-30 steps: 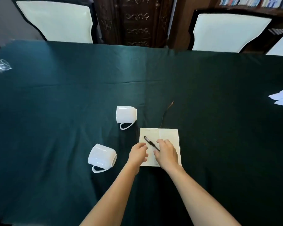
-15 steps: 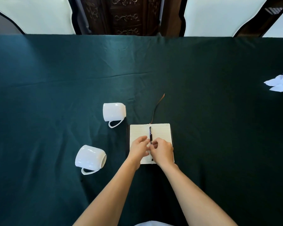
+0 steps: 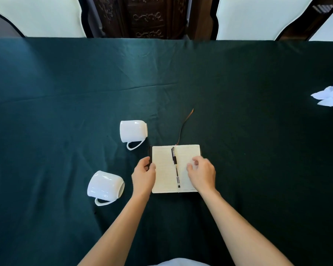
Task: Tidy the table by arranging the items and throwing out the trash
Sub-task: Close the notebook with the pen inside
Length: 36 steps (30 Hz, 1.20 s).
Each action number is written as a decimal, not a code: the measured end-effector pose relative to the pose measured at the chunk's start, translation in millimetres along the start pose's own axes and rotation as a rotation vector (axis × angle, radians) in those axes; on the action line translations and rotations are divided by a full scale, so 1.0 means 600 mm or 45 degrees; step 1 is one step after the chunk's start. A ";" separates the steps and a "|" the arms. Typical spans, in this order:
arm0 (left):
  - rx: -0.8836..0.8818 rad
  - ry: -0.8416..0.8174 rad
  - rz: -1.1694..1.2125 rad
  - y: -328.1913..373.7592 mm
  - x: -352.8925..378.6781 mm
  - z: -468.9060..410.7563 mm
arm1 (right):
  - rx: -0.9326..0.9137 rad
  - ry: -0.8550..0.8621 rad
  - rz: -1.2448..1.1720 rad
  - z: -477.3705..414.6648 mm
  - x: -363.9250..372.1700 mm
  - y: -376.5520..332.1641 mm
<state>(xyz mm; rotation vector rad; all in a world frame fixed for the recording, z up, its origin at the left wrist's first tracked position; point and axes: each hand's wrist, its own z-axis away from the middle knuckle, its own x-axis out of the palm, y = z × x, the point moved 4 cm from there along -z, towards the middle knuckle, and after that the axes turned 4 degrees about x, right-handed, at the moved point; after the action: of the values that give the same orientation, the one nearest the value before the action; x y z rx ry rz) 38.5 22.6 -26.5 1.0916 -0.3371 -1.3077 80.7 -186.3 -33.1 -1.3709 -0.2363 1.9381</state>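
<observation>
An open notebook (image 3: pixel 164 169) lies on the dark green tablecloth (image 3: pixel 65 89) near the front middle. A black pen (image 3: pixel 175 166) rests along its centre crease, tip toward me. My left hand (image 3: pixel 143 174) curls around the notebook's left edge, thumb on the page. My right hand (image 3: pixel 202 172) hovers over the right page with fingers loosely apart and holds nothing. Two white mugs lie on their sides: one (image 3: pixel 133 131) beyond the notebook's left corner, the other (image 3: pixel 104 186) left of my left hand. A crumpled white paper (image 3: pixel 329 96) sits at the far right edge.
A brown ribbon bookmark (image 3: pixel 185 125) trails from the notebook's top toward the far side. Two white-cushioned chairs (image 3: pixel 42 16) (image 3: pixel 258 16) stand behind the table's far edge, with a dark carved cabinet (image 3: pixel 146 16) between them.
The pen went from slanted in my right hand to lying straight in the crease, released. Both hands moved apart, the left to the notebook's left edge, the right over the right page.
</observation>
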 end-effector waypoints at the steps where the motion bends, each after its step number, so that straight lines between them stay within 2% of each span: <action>1: -0.024 0.027 -0.005 -0.005 -0.010 -0.001 | 0.022 0.033 0.002 -0.005 -0.010 0.009; 4: -0.121 0.066 0.003 -0.028 -0.026 -0.008 | 0.135 0.085 -0.032 -0.013 -0.031 0.039; 8: -0.259 0.050 0.201 -0.046 -0.025 -0.013 | 0.321 0.032 -0.189 -0.009 -0.035 0.065; 11: -0.295 0.031 0.230 -0.047 -0.022 -0.014 | 0.413 -0.015 -0.325 -0.011 -0.031 0.072; 18: -0.216 -0.031 0.290 -0.022 -0.019 -0.002 | 0.419 -0.150 -0.491 -0.016 -0.039 0.078; 22: -0.123 -0.140 0.362 0.008 0.011 0.020 | 0.455 -0.258 -0.628 -0.021 -0.038 0.085; 26: -0.008 -0.280 0.241 0.026 0.066 0.047 | 0.467 -0.338 -0.738 -0.025 -0.031 0.094; 31: 0.063 -0.415 -0.089 0.011 0.137 0.083 | 0.499 -0.420 -0.842 -0.032 -0.012 0.107; 36: 0.095 -0.377 -0.203 0.007 0.155 0.105 | 0.374 -0.391 -0.719 -0.021 -0.018 0.108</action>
<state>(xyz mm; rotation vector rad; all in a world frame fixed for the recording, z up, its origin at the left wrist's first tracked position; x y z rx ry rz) 21.5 -88.8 -25.5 1.0023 -0.5304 -1.6149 63.7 -243.1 -64.8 -0.7109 -0.4170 1.6107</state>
